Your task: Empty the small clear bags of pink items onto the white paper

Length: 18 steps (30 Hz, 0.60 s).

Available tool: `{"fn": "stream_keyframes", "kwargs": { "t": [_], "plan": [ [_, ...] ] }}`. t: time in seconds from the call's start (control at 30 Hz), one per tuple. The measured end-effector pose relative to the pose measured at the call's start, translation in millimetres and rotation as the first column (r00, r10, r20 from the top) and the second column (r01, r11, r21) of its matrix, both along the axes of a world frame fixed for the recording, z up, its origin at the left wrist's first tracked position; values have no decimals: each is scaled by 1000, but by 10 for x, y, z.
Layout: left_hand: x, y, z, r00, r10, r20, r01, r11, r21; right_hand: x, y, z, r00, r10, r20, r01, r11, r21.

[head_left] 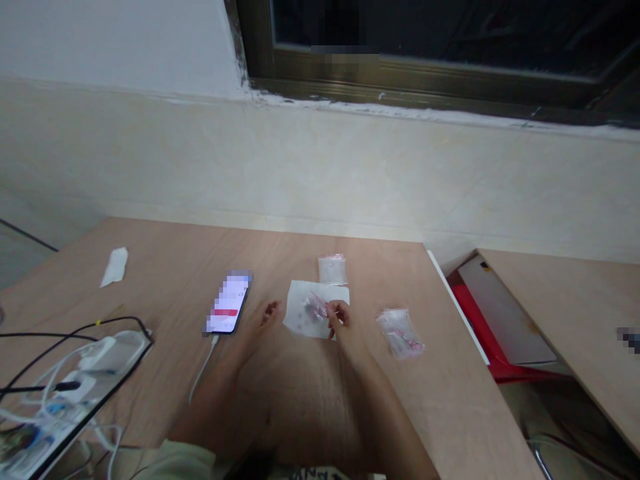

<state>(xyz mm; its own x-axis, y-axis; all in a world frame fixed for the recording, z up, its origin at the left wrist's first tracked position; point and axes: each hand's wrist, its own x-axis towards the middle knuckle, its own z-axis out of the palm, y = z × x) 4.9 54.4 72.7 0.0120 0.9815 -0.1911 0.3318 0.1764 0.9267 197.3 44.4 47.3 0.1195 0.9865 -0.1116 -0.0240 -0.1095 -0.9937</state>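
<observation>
My right hand pinches the edge of a small clear zip bag with something pinkish inside, too small to make out. The bag is over a white sheet of paper bearing faint marks. Left of the paper, my left hand rests at the table with its fingers loosely bent and apart, nothing visible in it. Behind the paper lies a stack of clear zip bags with red seal lines. To the right is another pile of clear bags with pink bits inside.
A phone with a lit screen and white cable lies left of my left hand. A power strip with tangled cords is at front left. White tissue lies at back left. A gap separates this table from a second table.
</observation>
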Motion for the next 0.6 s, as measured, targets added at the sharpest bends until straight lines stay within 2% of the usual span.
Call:
{"fn": "stream_keyframes", "kwargs": {
  "t": [0.03,0.1,0.2,0.3,0.4,0.6],
  "plan": [
    [16,37,2,1000,-18,-5,18,999,31,5,1,47,999,17,45,-18,999,29],
    [71,106,14,988,-155,-17,156,985,72,-1,14,117,993,48,104,-56,995,79],
    [155,178,39,955,-298,7,296,951,88,-21,56,130,994,52,93,-60,995,84],
    [175,208,71,950,-307,57,303,950,77,-20,104,66,999,48,16,-49,999,15],
    [139,213,102,939,-339,61,334,939,78,-8,122,30,998,62,12,-62,998,-17],
    [91,202,93,953,-297,61,291,953,88,-63,78,114,998,42,52,-42,999,0]
  ]
}}
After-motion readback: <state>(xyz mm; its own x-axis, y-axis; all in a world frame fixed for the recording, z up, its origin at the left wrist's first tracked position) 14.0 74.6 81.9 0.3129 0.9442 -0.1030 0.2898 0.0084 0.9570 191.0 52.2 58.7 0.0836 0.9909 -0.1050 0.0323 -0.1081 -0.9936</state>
